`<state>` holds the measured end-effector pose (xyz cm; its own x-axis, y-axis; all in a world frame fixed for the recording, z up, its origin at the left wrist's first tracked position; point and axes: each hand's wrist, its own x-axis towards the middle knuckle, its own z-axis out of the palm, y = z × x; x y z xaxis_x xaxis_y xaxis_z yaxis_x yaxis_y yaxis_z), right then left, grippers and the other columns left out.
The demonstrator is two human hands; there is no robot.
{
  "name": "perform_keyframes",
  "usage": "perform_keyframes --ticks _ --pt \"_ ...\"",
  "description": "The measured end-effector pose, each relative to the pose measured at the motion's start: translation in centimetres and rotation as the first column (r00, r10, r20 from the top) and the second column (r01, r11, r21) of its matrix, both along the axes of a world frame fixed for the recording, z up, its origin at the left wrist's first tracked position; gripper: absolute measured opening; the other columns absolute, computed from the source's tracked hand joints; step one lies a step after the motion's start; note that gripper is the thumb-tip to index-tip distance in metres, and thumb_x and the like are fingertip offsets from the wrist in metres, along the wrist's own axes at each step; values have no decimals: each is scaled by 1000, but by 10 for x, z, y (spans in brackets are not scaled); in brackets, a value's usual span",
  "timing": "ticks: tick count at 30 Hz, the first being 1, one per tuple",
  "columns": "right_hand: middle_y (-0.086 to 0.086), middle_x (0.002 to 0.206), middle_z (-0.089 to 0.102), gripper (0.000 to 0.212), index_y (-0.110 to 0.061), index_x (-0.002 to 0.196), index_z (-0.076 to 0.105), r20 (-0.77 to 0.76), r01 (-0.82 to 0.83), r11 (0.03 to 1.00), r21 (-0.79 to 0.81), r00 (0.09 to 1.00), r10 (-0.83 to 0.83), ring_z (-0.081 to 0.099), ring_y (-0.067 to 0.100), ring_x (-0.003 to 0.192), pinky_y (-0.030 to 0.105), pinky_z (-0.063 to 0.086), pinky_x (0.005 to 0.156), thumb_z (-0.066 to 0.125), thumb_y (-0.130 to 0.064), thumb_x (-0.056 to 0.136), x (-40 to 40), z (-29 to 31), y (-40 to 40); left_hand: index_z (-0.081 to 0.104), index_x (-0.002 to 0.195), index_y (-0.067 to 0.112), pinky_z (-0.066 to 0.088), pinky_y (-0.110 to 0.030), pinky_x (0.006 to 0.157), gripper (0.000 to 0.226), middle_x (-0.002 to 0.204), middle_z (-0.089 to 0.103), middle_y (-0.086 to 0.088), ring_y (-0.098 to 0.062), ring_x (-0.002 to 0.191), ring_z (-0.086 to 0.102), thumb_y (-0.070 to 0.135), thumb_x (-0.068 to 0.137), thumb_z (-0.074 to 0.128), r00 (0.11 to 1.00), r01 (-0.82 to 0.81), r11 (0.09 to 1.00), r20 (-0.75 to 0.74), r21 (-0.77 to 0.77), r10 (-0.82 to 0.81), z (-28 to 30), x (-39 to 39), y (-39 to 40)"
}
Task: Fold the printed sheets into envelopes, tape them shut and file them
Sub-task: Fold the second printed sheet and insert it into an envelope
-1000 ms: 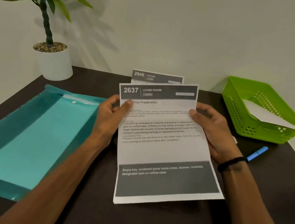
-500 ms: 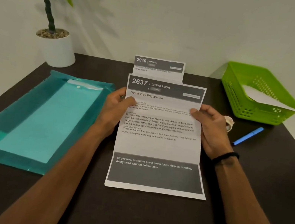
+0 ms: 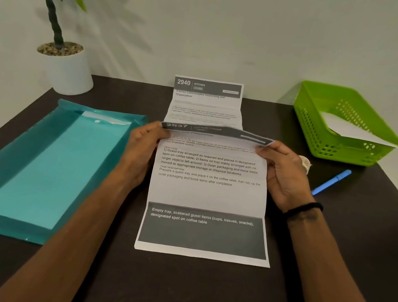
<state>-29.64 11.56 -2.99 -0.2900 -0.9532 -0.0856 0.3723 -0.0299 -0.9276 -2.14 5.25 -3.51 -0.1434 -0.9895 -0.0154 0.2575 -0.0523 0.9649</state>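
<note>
Item: printed sheet 2637 (image 3: 208, 192), top edge being folded over, flat on dark worktop (image 3: 195, 295).

Left hand (image 3: 140, 151) and right hand (image 3: 284, 175) each pinched an upper corner, the header strip curling toward the person. Advised method: bring the top edge down square to the side margins, then crease outward from the centre. Second sheet 2940 (image 3: 206, 102) lay just behind. Teal folder (image 3: 40, 166) at left; green basket (image 3: 342, 124) holding white paper at right; blue pen (image 3: 332, 182) near it. Potted plant (image 3: 60, 59) against a plain pale wall.
</note>
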Motion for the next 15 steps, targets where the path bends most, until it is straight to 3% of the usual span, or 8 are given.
perform_keyframes --ticks 4,7,10,13,15 --pt "9 90 79 22 -11 89 77 -32 1 1000 3 999 -1 76 20 79 34 64 79 64 6 93 1 3 2 78 101 6 54 -51 94 26 100 77 -19 -38 97 70 9 93 54 1000 -11 1000 11 17 11 1 0 0" --pt "8 91 80 21 -9 91 76 -23 -2 1000 1 1000 2 76 20 81 33 64 77 62 6 94 2 4 3 81 87 13 54 -46 88 33 93 77 -13 -33 94 69 14 92 48 999 3 1000 -38 30 -2 4 -1 3" --pt "7 88 80 21 -9 91 75 -12 5 1000 9 1000 -5 76 20 79 33 64 75 61 6 95 3 6 4 75 74 18 49 -39 81 33 88 75 -9 -29 87 63 31 92 50 997 29 999 -67 39 -27 4 0 3" --pt "9 90 80 28 -7 89 75 -35 15 1000 23 999 -14 76 22 81 36 64 77 51 6 97 5 10 6 67 63 23 42 -32 71 46 70 65 1 -23 71 56 47 100 54 999 31 998 -37 49 -29 7 0 4" --pt "10 96 80 34 -4 84 74 -2 19 999 50 1000 -19 76 25 85 38 62 77 43 5 94 7 13 8 78 76 19 51 -34 75 41 76 73 -3 -22 74 65 41 102 57 999 41 999 21 -19 -41 8 -1 5"
